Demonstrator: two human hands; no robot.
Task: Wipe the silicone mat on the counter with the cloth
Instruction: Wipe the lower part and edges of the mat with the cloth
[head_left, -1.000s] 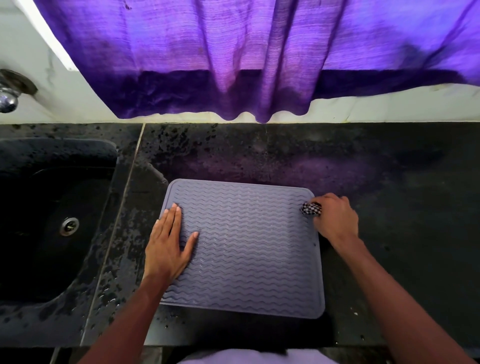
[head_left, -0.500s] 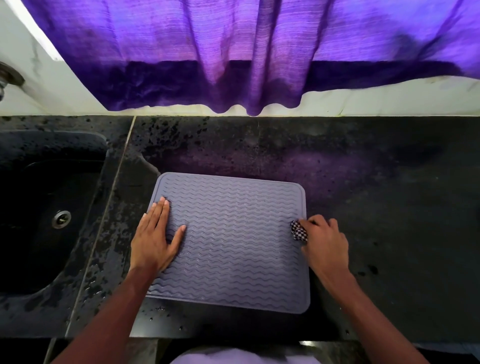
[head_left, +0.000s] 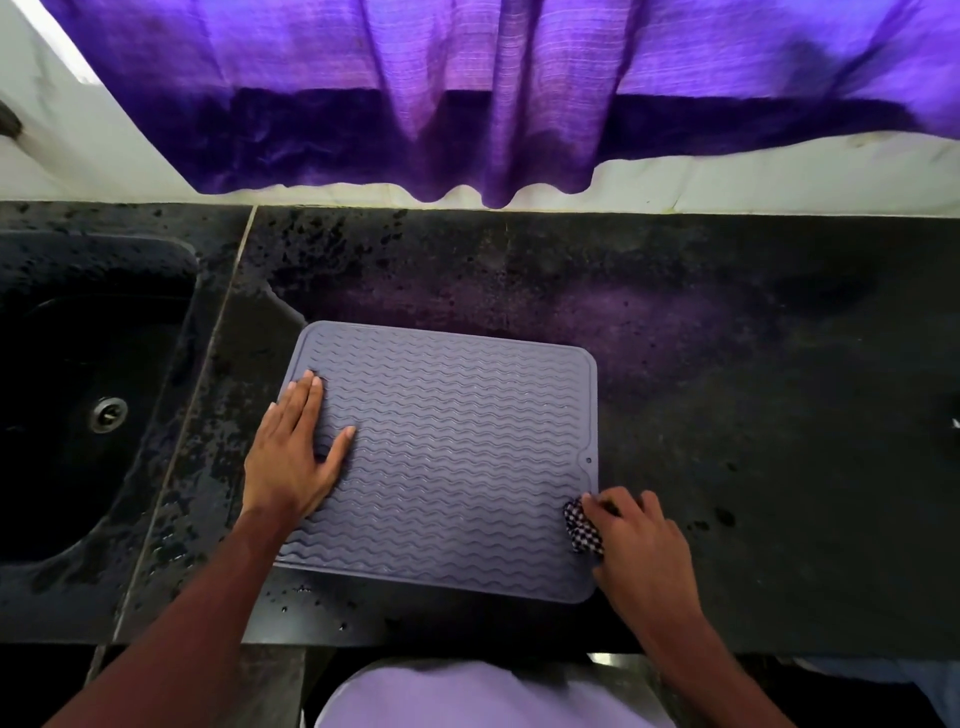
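Dark wet table (head_left: 727, 415) carries the mat (head_left: 457, 457) beside the sink (head_left: 78, 415). Left grip (head_left: 291, 462) presses flat on its left side; right grip (head_left: 639, 545) clutches the cloth (head_left: 582, 527) at its near right edge.

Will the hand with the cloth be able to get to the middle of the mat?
Probably yes. The right hand grips the cloth at the right edge of the mat, the middle is bare, and the left hand rests only on the left side.

A pale lilac garment (head_left: 467, 699) covers the torso just below the counter (head_left: 779, 441) edge; the left forearm (head_left: 197, 613) and right forearm (head_left: 675, 623) are bare.
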